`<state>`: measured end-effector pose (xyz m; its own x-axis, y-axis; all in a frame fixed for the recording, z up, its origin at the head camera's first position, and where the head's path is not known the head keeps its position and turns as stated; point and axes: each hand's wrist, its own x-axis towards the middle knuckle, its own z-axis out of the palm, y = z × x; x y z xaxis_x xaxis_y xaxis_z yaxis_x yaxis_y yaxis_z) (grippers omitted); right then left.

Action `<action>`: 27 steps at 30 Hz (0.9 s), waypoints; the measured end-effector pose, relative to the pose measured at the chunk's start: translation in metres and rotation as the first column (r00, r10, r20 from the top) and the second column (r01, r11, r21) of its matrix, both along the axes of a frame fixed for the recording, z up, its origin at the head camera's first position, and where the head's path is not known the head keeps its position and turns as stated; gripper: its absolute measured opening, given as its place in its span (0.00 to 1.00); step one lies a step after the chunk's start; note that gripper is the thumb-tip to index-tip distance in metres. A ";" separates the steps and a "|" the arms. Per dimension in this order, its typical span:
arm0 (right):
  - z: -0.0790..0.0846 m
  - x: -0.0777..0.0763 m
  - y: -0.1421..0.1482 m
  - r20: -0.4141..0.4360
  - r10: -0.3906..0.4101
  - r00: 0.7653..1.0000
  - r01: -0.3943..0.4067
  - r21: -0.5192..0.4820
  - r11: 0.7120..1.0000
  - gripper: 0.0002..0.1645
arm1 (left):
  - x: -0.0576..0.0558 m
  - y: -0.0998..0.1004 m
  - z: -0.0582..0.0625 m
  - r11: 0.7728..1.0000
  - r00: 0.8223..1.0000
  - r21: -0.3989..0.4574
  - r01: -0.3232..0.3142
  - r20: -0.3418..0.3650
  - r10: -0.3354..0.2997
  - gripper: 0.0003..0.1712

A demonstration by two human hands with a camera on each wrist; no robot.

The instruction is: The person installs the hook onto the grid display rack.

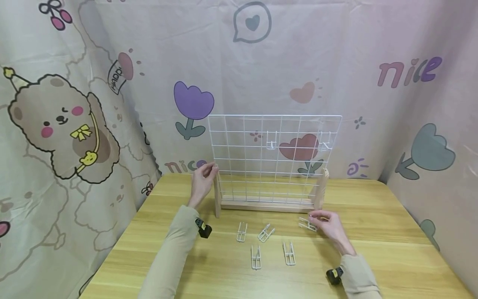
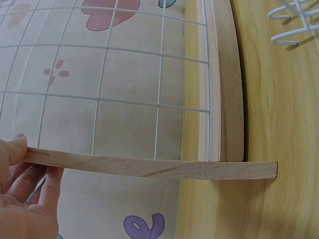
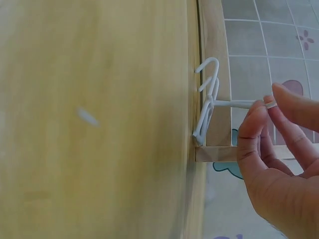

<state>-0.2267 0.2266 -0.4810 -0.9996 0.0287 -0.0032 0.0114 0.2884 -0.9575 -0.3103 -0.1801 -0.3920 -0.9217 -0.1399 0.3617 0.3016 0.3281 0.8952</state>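
Observation:
A white wire grid panel [image 1: 254, 159] stands upright in a wooden base [image 1: 267, 205] with a wooden post at each end. My left hand [image 1: 203, 182] grips the top of the left post [image 2: 149, 166], thumb on one side and fingers on the other. Low beside the right post, my right hand [image 1: 330, 227] pinches the prong of a white wire hook [image 3: 212, 102] between thumb and fingertips. In the head view this hook is close over the table, in front of the base. Two white hooks [image 1: 271, 141] hang on the upper right part of the grid.
Several white wire hooks [image 1: 256, 258] lie spread on the wooden table [image 1: 216, 265] in front of the stand. A patterned curtain [image 1: 239, 74] closes off the back and both sides. Each wrist wears a small black camera [image 1: 203, 228].

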 end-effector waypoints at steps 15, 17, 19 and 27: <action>-0.002 0.001 -0.015 -0.029 0.115 0.993 -0.113 0.052 0.992 0.18 | 0.001 -0.001 -0.001 1.000 1.000 -0.010 0.004 -0.010 -0.004 0.21; -0.004 0.000 -0.015 -0.027 0.164 0.986 -0.163 0.031 0.986 0.20 | 0.001 0.000 -0.001 1.000 1.000 -0.011 0.001 -0.003 -0.001 0.21; -0.006 -0.001 -0.014 -0.022 0.219 0.975 -0.219 0.022 0.976 0.23 | 0.001 0.000 -0.001 1.000 1.000 -0.007 -0.001 0.002 0.001 0.22; -0.017 -0.006 -0.005 0.032 0.338 0.941 -0.339 0.017 0.941 0.31 | 0.000 0.000 0.000 1.000 1.000 0.005 0.008 -0.004 -0.008 0.22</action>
